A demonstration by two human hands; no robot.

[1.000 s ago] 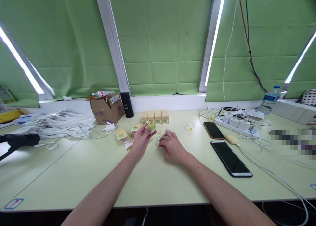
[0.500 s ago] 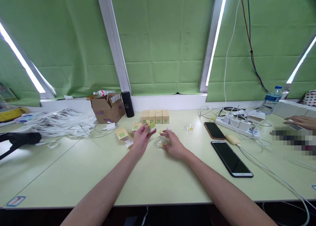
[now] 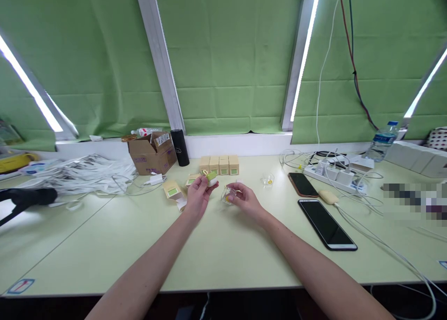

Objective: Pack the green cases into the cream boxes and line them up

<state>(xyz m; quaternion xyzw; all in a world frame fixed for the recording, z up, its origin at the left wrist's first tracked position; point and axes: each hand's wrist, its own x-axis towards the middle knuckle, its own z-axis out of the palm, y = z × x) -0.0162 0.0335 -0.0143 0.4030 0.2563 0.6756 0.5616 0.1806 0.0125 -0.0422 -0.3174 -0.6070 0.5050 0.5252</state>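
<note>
Between the fingers of my left hand (image 3: pixel 198 199) is a small green and white item (image 3: pixel 210 178) with a loop on top. My right hand (image 3: pixel 247 200) pinches a clear plastic piece (image 3: pixel 227 195) with a bit of yellow on it, just right of my left hand. Another clear piece with yellow (image 3: pixel 267 180) lies on the table farther right. An opened small tan box (image 3: pixel 173 192) lies left of my left hand, and a second one (image 3: pixel 191 180) is partly hidden behind it. Several closed tan boxes (image 3: pixel 224 165) stand in a row behind my hands.
At the back left are a cardboard box (image 3: pixel 152 159), a black cylinder (image 3: pixel 180 147) and a pile of white cables (image 3: pixel 84 173). Two phones (image 3: pixel 327 224) (image 3: pixel 303 185), a power strip (image 3: pixel 335 179) and a water bottle (image 3: pixel 382 143) are on the right.
My right hand has closed on the clear plastic piece and lifted it slightly. The green and white item has tilted in my left hand. Another person's hand at the right has left the view.
</note>
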